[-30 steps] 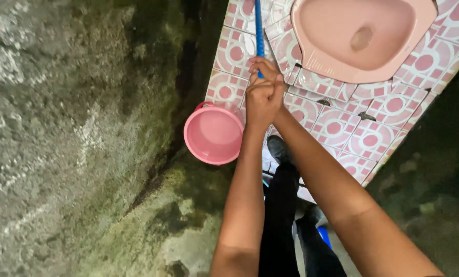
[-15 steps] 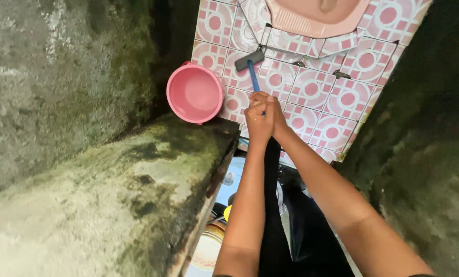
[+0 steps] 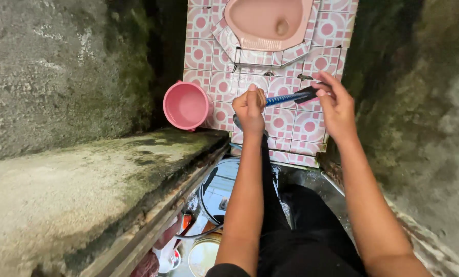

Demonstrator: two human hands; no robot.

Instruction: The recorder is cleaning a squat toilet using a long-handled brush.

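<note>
My left hand (image 3: 249, 106) is closed around the blue handle of a long scrub brush (image 3: 286, 97), which now lies nearly level over the pink-patterned tiled floor (image 3: 291, 128). The brush's dark head (image 3: 307, 94) points right and meets the fingertips of my right hand (image 3: 333, 104), whose fingers are spread apart. A pink squat toilet pan (image 3: 268, 23) is set in the tiles beyond both hands. A pink bucket (image 3: 187, 105) stands on the tiles to the left of my left hand.
Rough, moss-stained concrete walls (image 3: 60, 77) close in on the left and right (image 3: 419, 102). A concrete ledge (image 3: 86, 184) runs along the lower left. Below it sit a round basin (image 3: 219, 192) and a metal pot (image 3: 205, 254). My dark-trousered legs (image 3: 296, 225) fill the bottom centre.
My right hand has let go of the handle and moved right to the brush head. The brush swung from pointing forward to lying sideways. The view has pulled back from the toilet pan.
</note>
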